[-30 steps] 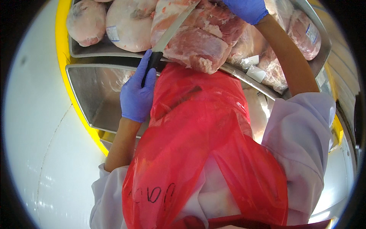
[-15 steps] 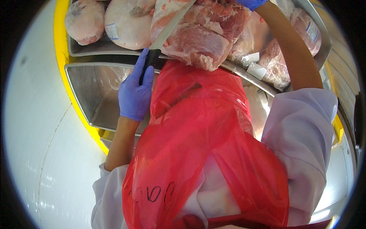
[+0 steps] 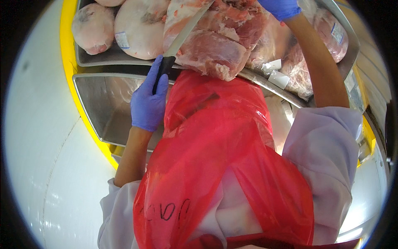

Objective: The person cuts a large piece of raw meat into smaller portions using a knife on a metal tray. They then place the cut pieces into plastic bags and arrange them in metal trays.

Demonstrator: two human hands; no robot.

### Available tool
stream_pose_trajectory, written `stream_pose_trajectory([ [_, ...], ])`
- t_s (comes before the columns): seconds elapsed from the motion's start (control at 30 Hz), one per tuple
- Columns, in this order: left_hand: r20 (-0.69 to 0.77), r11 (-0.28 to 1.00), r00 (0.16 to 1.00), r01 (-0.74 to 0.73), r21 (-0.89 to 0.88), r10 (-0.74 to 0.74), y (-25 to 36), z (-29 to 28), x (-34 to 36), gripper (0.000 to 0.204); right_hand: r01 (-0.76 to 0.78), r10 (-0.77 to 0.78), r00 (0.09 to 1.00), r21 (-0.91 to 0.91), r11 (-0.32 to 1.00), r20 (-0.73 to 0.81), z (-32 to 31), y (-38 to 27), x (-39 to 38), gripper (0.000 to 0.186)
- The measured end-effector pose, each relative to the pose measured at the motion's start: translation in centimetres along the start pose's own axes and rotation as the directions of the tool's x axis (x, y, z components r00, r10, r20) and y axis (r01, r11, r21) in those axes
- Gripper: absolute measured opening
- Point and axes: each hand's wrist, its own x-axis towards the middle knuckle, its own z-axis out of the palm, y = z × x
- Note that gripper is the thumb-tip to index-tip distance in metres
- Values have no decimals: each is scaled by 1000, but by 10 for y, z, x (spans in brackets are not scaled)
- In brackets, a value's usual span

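Observation:
My left hand (image 3: 150, 101), in a blue glove, is closed round the black handle of a knife (image 3: 186, 36). Its long blade points up and to the right and lies over a large raw cut of meat (image 3: 215, 52). The meat is pink with pale fat and rests at the near edge of a metal tray, just beyond my red apron (image 3: 219, 133). My right hand (image 3: 284, 7), also blue-gloved, reaches to the far right side of the meat at the top edge of the picture. Its fingers are cut off there, so what they touch is hidden.
The metal tray (image 3: 92, 61) also holds several wrapped pieces of meat (image 3: 139, 33), some with labels. Two white tags (image 3: 275, 74) lie to the right of the cut. Below at the left is a second metal bin (image 3: 112, 112). A yellow frame (image 3: 85, 118) curves round the left side.
The view has shifted slightly, so the tray and meat sit a little lower. More of my right hand shows at the top. The knife stays in my left hand, its angle nearly the same.

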Motion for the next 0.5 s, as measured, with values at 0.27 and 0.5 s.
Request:
stream_pose_trajectory([
  [0.27,11,998,998,65,13,-65,0,-2,-1,45,41,-63,992,-193,980,-109,-15,-4,12,8],
  [0.5,-24,999,999,26,-46,-27,-5,-1,-2,44,-69,13,954,-179,981,-301,-55,32,-21,14],
])
